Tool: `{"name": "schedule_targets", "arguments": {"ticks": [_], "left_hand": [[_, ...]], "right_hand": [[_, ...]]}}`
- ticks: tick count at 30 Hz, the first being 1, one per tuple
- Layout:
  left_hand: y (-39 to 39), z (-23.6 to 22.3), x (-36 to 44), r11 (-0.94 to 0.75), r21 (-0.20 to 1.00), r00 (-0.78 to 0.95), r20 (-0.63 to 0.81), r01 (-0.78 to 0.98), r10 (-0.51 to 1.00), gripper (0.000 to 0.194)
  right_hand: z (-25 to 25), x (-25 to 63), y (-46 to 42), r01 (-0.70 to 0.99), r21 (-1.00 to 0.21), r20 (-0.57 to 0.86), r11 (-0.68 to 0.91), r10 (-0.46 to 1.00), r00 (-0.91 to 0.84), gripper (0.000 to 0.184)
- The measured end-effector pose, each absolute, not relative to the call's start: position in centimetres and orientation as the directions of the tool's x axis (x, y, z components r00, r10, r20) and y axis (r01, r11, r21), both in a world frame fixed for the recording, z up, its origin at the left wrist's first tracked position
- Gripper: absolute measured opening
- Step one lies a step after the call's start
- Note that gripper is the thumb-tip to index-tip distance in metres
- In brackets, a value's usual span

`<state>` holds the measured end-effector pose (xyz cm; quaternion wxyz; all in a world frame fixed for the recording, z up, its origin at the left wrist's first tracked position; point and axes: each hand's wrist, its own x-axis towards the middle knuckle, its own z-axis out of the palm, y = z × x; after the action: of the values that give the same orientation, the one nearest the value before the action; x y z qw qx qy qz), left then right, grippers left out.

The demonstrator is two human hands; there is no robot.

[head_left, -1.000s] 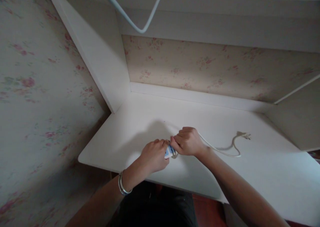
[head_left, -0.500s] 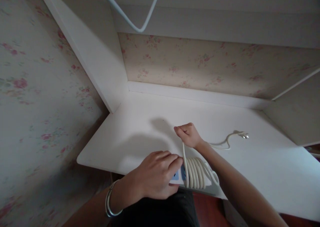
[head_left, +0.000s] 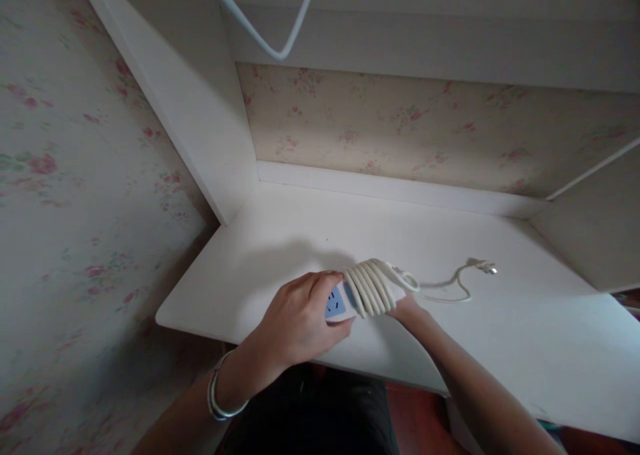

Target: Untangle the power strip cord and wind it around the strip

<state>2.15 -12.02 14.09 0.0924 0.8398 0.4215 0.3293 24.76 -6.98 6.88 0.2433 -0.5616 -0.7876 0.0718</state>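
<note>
My left hand (head_left: 305, 318) is closed around one end of a white power strip (head_left: 351, 308) with blue socket faces, held above the desk. Several turns of cream cord (head_left: 371, 287) are wrapped around the strip's middle, and a loose loop sticks out at its far end. My right hand (head_left: 407, 306) is behind and below the strip's right end. Its fingers are hidden by the strip and cord. From there the free cord runs right across the desk to a plug (head_left: 486, 267) with metal prongs.
The white desk (head_left: 280, 221) has a rounded left corner and a low back ledge (head_left: 400, 189). A white side panel (head_left: 185, 108) rises at the left. A pale bent rod or cable (head_left: 280, 53) hangs overhead. Flowered wallpaper (head_left: 75, 228) covers the walls.
My right hand first pulled the cord up and away over the strip, then went down behind it. The strip dipped toward me and came back up over the desk. My left hand kept its grip.
</note>
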Motion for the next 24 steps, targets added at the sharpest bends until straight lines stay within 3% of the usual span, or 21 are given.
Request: {"name": "schedule_targets", "arguments": {"ticks": [6, 9, 16, 24], "left_hand": [[-10.4, 11.8, 3.7, -0.362, 0.415, 0.184, 0.409, 0.835, 0.894, 0.041], [-9.6, 11.0, 4.3, -0.280, 0.362, 0.149, 0.349, 0.889, 0.925, 0.037], [-8.7, 9.3, 4.3, -0.212, 0.205, 0.163, 0.232, 0.956, 0.959, 0.021], [-10.9, 8.6, 4.7, -0.448, 0.221, 0.416, 0.178, 0.866, 0.892, 0.034]], "right_hand": [[8.4, 23.4, -8.7, 0.924, 0.009, 0.398, 0.382, 0.846, -0.354, 0.043], [9.2, 22.9, -9.2, 0.888, 0.122, 0.479, 0.443, 0.758, -0.444, 0.041], [11.8, 23.0, -8.9, 0.768, 0.244, 0.554, 0.592, 0.565, -0.611, 0.039], [14.6, 21.5, -6.5, 0.686, 0.231, 0.617, 0.690, 0.441, -0.652, 0.043]]}}
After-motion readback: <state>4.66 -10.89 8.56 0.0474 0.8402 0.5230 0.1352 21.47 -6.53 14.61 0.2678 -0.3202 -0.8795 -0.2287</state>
